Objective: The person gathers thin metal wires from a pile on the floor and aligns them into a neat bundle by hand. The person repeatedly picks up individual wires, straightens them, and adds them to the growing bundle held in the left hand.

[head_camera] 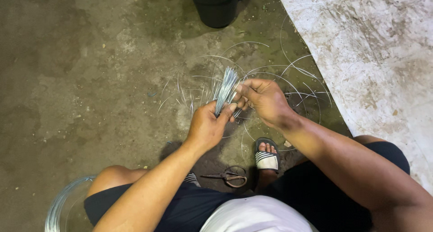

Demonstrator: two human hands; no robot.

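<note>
While gripped, wire bundle [225, 90] mid-floor.

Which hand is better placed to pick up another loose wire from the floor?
The right hand, probably. The left hand grips the bundle of cut wires at its base, while the right only pinches it with its fingertips and lies closer to the loose curved wires.

A bundle of short, straight, silvery cut wires [225, 90] stands nearly upright, fanning slightly at the top, pinched at its lower end. It sits above the scissors [231, 176], over curved loose wire pieces [270, 71] strewn on the concrete floor.
</note>
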